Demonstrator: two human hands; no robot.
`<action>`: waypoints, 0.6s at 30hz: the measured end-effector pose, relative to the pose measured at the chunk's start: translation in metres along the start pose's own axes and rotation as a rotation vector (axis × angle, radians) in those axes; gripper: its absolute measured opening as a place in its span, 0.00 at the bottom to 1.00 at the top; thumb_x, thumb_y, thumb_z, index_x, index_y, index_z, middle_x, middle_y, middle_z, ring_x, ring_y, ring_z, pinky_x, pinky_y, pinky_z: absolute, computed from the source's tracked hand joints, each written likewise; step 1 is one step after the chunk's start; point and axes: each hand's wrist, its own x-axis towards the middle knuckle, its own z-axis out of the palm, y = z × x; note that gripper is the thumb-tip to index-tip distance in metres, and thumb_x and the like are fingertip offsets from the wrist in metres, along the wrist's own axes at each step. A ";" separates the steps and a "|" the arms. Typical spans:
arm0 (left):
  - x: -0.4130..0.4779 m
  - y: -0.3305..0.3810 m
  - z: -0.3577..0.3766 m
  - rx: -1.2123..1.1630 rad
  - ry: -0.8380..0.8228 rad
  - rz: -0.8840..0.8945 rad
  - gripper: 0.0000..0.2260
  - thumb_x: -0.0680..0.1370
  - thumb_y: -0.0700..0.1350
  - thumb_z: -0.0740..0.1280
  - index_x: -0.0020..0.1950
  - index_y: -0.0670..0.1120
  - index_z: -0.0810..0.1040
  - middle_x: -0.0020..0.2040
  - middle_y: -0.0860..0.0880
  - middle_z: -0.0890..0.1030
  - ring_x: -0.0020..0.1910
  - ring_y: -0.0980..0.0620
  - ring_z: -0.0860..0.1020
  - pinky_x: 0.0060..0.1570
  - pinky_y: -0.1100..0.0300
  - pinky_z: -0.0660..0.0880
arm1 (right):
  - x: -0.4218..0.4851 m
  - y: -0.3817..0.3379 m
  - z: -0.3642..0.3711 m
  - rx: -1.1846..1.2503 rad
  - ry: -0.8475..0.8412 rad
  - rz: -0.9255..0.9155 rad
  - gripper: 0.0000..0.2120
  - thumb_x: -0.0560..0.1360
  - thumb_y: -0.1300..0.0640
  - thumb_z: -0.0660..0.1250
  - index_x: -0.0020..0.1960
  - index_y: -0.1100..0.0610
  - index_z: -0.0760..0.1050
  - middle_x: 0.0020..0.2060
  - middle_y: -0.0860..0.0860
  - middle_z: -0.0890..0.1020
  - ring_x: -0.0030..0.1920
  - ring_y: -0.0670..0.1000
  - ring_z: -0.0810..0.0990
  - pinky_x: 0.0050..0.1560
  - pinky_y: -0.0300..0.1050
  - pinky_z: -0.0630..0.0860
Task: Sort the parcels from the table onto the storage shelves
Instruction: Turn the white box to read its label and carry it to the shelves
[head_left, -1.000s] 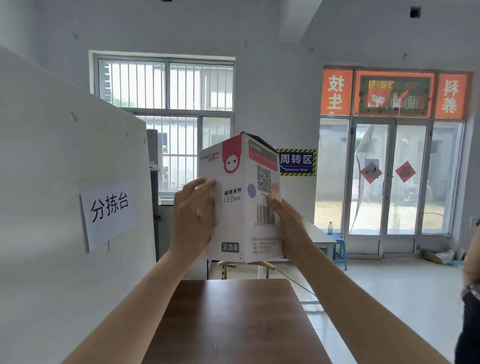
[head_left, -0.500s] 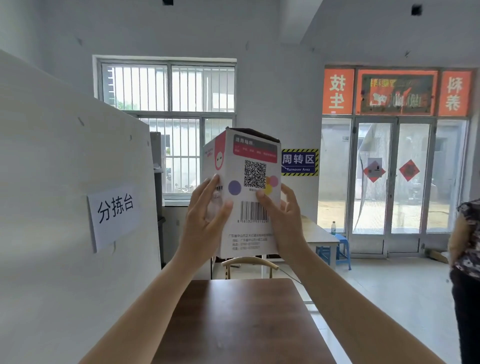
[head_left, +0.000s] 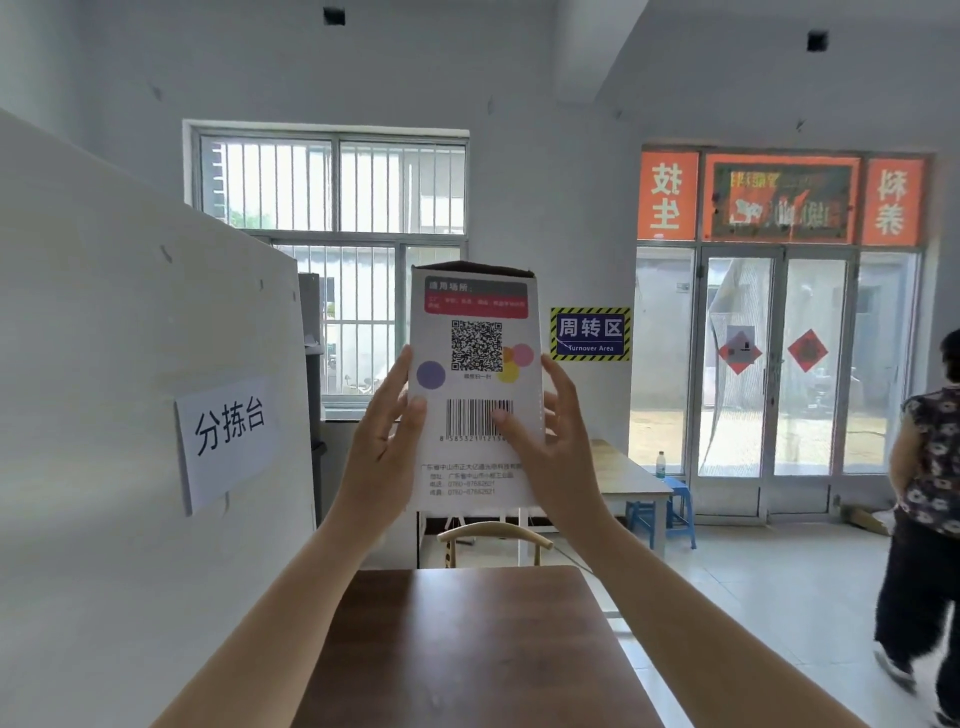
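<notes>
A white carton parcel (head_left: 475, 332) with a QR code, a barcode and coloured dots is held upright at chest height above the brown wooden table (head_left: 467, 649). Its printed face is turned squarely toward me. My left hand (head_left: 382, 452) grips its left edge, thumb on the front. My right hand (head_left: 550, 447) grips its right edge, thumb over the barcode. No storage shelves are in view.
A white partition (head_left: 130, 415) with a paper sign stands close on the left. Behind the table are a wooden chair back (head_left: 493, 535), a light table (head_left: 623, 478) and a blue stool (head_left: 670, 504). A person (head_left: 930, 509) walks at the right edge, near glass doors.
The parcel has been rotated so the barcode face looks straight at me. The person at the right has come further into view.
</notes>
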 end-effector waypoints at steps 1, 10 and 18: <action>0.001 0.000 -0.001 0.004 0.009 -0.013 0.22 0.82 0.45 0.55 0.76 0.54 0.58 0.59 0.52 0.79 0.52 0.56 0.82 0.38 0.64 0.80 | -0.001 0.000 0.001 -0.019 0.009 -0.013 0.34 0.66 0.39 0.69 0.68 0.34 0.60 0.57 0.45 0.79 0.54 0.50 0.81 0.49 0.57 0.83; 0.008 0.003 -0.004 0.068 0.090 -0.100 0.24 0.80 0.49 0.61 0.75 0.58 0.59 0.65 0.45 0.74 0.53 0.47 0.81 0.38 0.61 0.81 | -0.014 -0.006 0.009 -0.221 0.059 -0.178 0.35 0.69 0.42 0.68 0.68 0.25 0.53 0.53 0.22 0.65 0.58 0.36 0.71 0.59 0.38 0.74; 0.011 0.016 0.002 0.145 0.133 -0.129 0.48 0.60 0.68 0.74 0.74 0.56 0.56 0.62 0.50 0.71 0.63 0.47 0.74 0.53 0.46 0.79 | -0.015 -0.019 0.015 -0.262 0.069 -0.302 0.33 0.70 0.40 0.67 0.72 0.35 0.58 0.63 0.39 0.69 0.65 0.47 0.71 0.62 0.56 0.75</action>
